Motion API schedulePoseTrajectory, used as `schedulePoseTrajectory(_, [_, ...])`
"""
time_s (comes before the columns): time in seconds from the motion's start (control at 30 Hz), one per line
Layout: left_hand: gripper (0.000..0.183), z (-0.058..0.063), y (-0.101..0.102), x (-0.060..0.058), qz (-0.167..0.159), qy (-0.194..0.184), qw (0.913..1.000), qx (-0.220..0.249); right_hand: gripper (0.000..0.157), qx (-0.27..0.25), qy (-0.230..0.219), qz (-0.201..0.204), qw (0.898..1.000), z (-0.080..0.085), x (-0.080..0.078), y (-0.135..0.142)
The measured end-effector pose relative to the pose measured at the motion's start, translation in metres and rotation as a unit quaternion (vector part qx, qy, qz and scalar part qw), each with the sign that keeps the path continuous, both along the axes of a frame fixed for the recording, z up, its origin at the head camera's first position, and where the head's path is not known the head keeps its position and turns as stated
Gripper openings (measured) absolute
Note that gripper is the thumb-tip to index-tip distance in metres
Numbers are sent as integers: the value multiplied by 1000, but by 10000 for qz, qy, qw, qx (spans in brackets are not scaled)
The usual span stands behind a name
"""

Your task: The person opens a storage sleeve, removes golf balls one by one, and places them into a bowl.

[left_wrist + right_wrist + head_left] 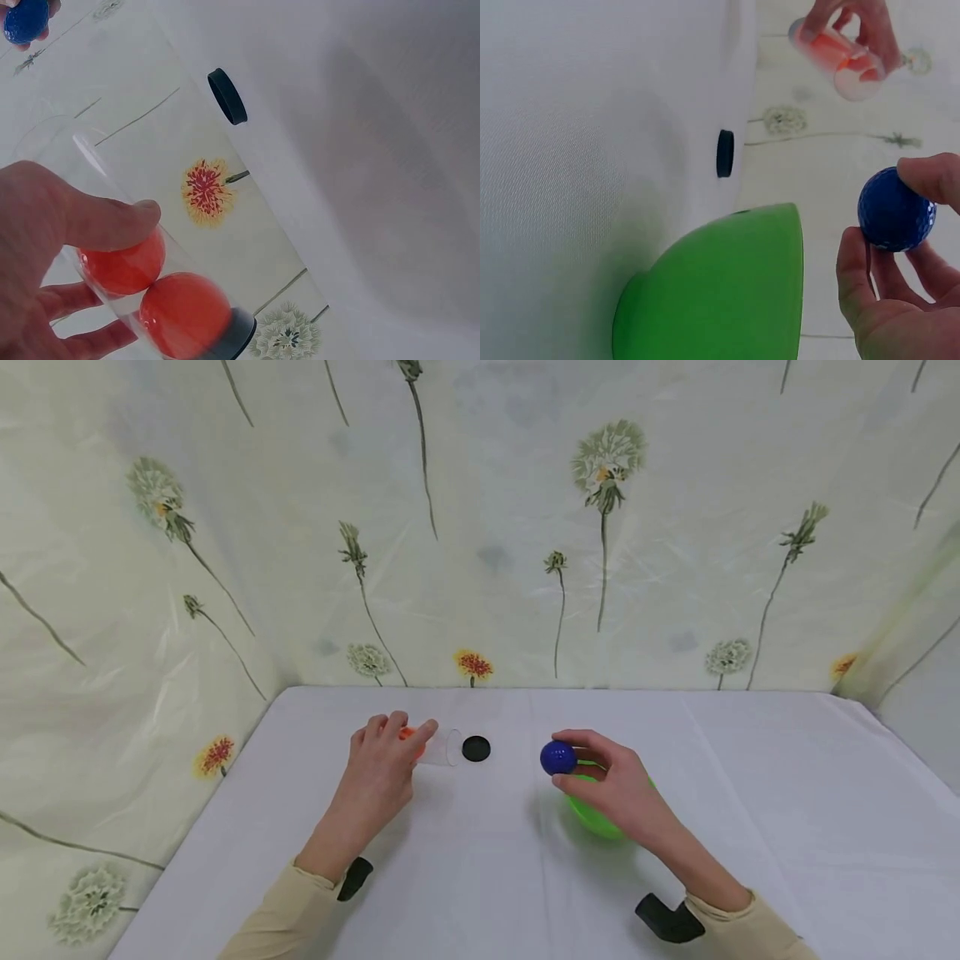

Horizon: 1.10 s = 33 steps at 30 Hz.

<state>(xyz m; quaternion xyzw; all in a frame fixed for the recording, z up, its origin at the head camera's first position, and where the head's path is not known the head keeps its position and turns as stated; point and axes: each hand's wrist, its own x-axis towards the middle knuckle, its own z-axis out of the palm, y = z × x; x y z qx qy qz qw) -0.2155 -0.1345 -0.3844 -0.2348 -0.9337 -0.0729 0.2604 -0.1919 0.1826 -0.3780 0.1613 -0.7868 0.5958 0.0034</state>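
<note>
My left hand (382, 768) grips a clear tube (438, 750) tilted on its side, its uncovered end toward the right. Inside the tube, two orange balls (186, 315) lie against a dark cap (236, 334) at its other end. The thumb lies along the tube wall in the left wrist view. With thumb and fingertips, my right hand (626, 789) pinches a dimpled blue golf ball (558, 758). Below that hand stands a green bowl (720, 292), partly hidden by it in the head view. A round black lid (476, 748) lies on the table between the hands.
A white cloth (480, 877) covers the table. Behind it hangs a pale curtain (495, 468) printed with dandelions, which continues along the left side. Dark wrist camera mounts (670, 920) sit at both sleeves.
</note>
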Motion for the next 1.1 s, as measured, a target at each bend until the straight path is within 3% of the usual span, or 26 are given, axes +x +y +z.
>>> schedulePoseTrajectory(0.6, [57,3,1,2,80,-161,9998,33,49,623,38,-311,9976,-1,11,42])
schedulePoseTrajectory(1.1, [62,2,1,1,133,-291,9995,53,47,1666,290,-611,9837,-9,13,72])
